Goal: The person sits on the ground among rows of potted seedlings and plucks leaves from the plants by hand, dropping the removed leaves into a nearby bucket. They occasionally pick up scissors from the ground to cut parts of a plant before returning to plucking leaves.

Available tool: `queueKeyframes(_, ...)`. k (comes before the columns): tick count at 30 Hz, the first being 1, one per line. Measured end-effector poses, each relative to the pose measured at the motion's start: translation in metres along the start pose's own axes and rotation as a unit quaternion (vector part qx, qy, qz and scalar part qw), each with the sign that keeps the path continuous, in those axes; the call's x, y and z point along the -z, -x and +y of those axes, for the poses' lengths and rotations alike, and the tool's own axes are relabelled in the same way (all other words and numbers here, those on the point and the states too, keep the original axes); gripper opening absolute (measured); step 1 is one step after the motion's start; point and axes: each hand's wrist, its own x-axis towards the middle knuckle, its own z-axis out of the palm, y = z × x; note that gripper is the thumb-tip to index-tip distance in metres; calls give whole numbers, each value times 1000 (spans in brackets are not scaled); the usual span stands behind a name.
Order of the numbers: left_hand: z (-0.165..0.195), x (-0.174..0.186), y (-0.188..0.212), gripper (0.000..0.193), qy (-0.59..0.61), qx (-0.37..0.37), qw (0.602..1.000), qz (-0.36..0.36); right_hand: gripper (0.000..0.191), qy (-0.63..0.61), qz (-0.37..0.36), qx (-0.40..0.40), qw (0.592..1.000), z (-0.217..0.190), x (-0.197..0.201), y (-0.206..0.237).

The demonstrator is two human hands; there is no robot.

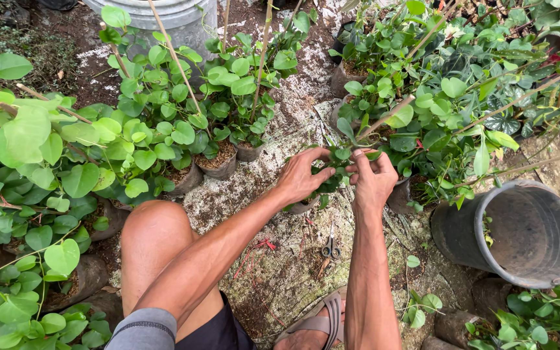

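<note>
My left hand (pixel 301 176) and my right hand (pixel 372 181) meet at the base of a small leafy plant (pixel 339 170) growing in a dark nursery bag (pixel 303 206). Fingers of both hands pinch the stems and leaves where a thin bamboo stake (pixel 384 118) rises out of the bag. My left fingers curl around the foliage from the left, my right fingers close on it from the right. A small pair of scissors (pixel 330 247) lies on the ground below my hands.
Rows of potted green vines (pixel 163 129) on stakes stand to the left and behind. More plants (pixel 461 97) crowd the right. A dark empty bucket (pixel 520 233) lies tilted at right. My bare knee (pixel 153 236) and sandalled foot (pixel 322 321) are below.
</note>
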Motion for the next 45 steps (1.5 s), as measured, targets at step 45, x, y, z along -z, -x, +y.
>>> queueKeyframes(45, -22, 28, -36, 25, 301, 31, 953, 32, 11, 29, -247, -8, 969, -1, -20, -26)
